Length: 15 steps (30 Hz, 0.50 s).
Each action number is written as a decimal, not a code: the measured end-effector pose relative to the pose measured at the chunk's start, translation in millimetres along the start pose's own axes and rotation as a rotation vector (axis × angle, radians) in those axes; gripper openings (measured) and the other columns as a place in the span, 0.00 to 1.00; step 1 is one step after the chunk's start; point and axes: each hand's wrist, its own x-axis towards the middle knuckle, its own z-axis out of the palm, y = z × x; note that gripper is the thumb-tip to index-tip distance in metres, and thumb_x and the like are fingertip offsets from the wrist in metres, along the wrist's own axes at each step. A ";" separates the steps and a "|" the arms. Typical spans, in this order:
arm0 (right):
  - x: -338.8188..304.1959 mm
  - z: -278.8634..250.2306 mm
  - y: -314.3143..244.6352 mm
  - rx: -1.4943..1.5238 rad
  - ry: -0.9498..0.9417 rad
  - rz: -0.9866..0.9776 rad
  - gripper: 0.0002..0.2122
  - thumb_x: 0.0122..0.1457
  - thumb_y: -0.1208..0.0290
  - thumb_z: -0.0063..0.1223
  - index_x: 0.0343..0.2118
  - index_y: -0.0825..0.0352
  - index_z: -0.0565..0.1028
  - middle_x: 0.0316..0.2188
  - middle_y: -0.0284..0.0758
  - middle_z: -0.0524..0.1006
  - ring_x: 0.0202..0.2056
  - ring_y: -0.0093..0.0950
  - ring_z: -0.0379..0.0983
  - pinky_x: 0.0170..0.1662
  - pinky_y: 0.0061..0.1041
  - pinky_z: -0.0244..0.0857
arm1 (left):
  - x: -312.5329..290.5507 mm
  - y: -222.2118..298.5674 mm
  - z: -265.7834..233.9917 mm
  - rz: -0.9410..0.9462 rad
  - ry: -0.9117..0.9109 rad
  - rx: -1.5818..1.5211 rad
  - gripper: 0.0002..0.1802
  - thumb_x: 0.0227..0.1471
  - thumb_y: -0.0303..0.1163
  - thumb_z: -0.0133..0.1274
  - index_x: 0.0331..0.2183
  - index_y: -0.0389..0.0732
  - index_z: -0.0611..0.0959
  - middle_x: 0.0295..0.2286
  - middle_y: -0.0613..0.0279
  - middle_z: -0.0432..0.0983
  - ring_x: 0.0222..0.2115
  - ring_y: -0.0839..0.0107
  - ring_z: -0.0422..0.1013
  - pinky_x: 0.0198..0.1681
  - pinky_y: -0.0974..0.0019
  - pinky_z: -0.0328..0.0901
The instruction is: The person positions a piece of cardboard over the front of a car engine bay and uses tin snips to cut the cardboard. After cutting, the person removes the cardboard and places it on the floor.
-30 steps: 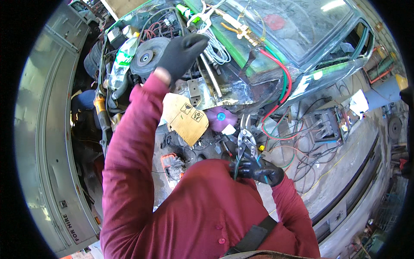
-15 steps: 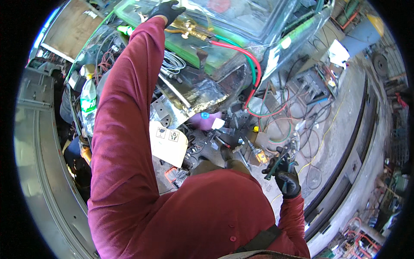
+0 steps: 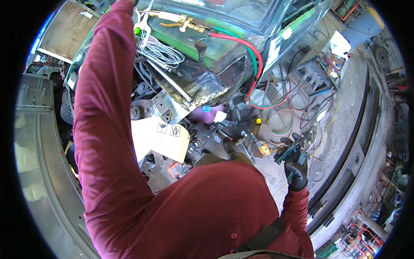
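My left arm (image 3: 105, 86) stretches up to the far left; its gloved hand is cut off by the top edge, so its fingers are hidden. Low on the right, my right hand (image 3: 296, 170) in a black glove is closed around pliers (image 3: 283, 155) with teal handles, metal jaws pointing away from me. A brass gas torch (image 3: 184, 22) lies on the green vehicle body (image 3: 196, 49), right of my left sleeve. Its red hose (image 3: 241, 42) and green hose (image 3: 252, 64) curve down to the floor. A coil of pale wire (image 3: 161, 51) hangs just below the torch.
Cardboard (image 3: 166, 140) lies ahead of me, left of a purple object (image 3: 208, 114). A yellow power tool (image 3: 263, 149) is left of my right hand. Cables and hoses tangle on the floor near a metal frame (image 3: 308, 77). A grey metal cabinet (image 3: 36, 142) stands left.
My left hand has moved away from beside the torch, up and left, mostly out of view. My right hand, still holding the pliers, appears slightly farther right. The view has shifted a little.
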 end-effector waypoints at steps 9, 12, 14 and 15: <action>61.8 81.3 -32.8 0.065 -0.316 -0.079 0.50 0.42 0.54 0.76 0.68 0.63 0.61 0.62 0.52 0.66 0.38 0.42 0.80 0.36 0.40 0.79 | -97.0 48.2 -239.9 -0.106 -0.595 -0.111 0.13 0.65 0.36 0.53 0.39 0.37 0.85 0.30 0.59 0.82 0.27 0.67 0.78 0.32 0.63 0.69; 77.2 116.1 -22.5 0.186 -0.489 -0.009 0.50 0.40 0.49 0.78 0.65 0.63 0.64 0.60 0.51 0.69 0.35 0.44 0.82 0.31 0.41 0.81 | -186.8 78.6 -284.2 -0.330 -0.584 -0.375 0.10 0.58 0.34 0.59 0.32 0.36 0.85 0.19 0.60 0.75 0.22 0.78 0.69 0.28 0.67 0.64; 78.2 135.4 -13.4 0.318 -0.615 0.090 0.49 0.39 0.50 0.80 0.63 0.63 0.65 0.57 0.50 0.71 0.34 0.45 0.82 0.30 0.42 0.81 | -227.1 91.7 -305.9 -0.366 -0.645 -0.355 0.08 0.55 0.30 0.62 0.31 0.35 0.84 0.18 0.61 0.73 0.21 0.77 0.67 0.27 0.66 0.63; 77.1 141.9 -11.1 0.326 -0.618 0.183 0.49 0.38 0.51 0.81 0.63 0.63 0.66 0.57 0.49 0.71 0.34 0.46 0.82 0.30 0.42 0.81 | -247.8 99.7 -320.6 -0.492 -0.723 -0.379 0.08 0.55 0.30 0.62 0.32 0.34 0.84 0.18 0.60 0.73 0.21 0.77 0.68 0.27 0.66 0.63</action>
